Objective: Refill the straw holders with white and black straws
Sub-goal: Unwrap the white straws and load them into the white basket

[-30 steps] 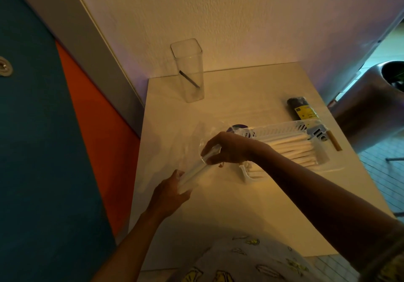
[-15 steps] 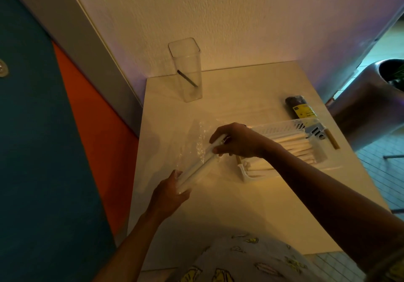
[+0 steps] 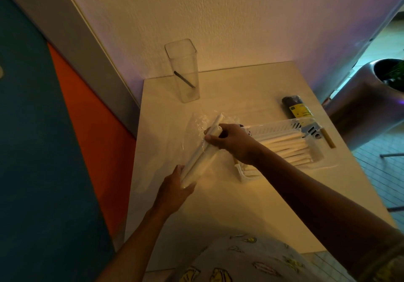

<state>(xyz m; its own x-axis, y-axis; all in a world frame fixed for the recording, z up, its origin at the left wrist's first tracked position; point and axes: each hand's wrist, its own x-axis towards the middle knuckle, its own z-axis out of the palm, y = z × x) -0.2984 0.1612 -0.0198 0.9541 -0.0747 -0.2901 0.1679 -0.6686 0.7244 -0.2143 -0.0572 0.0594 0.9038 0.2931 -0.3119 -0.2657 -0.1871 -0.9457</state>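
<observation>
Right hand (image 3: 231, 142) curled over the upper half of a bundle of long white straws (image 3: 203, 150), thumb and fingers wrapped round it. Left hand (image 3: 175, 187) gripping the lower end of the same bundle, fingers closed round the straw ends. Bundle slanted between the two hands, upper tip (image 3: 219, 116) poking past the right fingers, away from the body. Crinkled clear plastic wrap (image 3: 196, 126) bunched round the bundle just beyond the right fingers, lying on the pale rectangular table top (image 3: 251, 205).

Directly behind the right wrist, a shallow white slotted plastic tray (image 3: 282, 128) filled with more white straws (image 3: 290, 146) laid side by side. Past the tray's far end, a thin brown stick-like object (image 3: 328, 138), identity unclear. Farther out from the right hand, toward the far right table edge, a dark wrapped packet with a yellow label (image 3: 296, 109), probably black straws.

Well beyond the fingertips, near the wall, a tall clear square plastic straw holder (image 3: 183, 72) standing upright, holding a single black straw (image 3: 184, 79) leaning inside. Off the table's right side, a dark rounded metal bin (image 3: 367, 111).
</observation>
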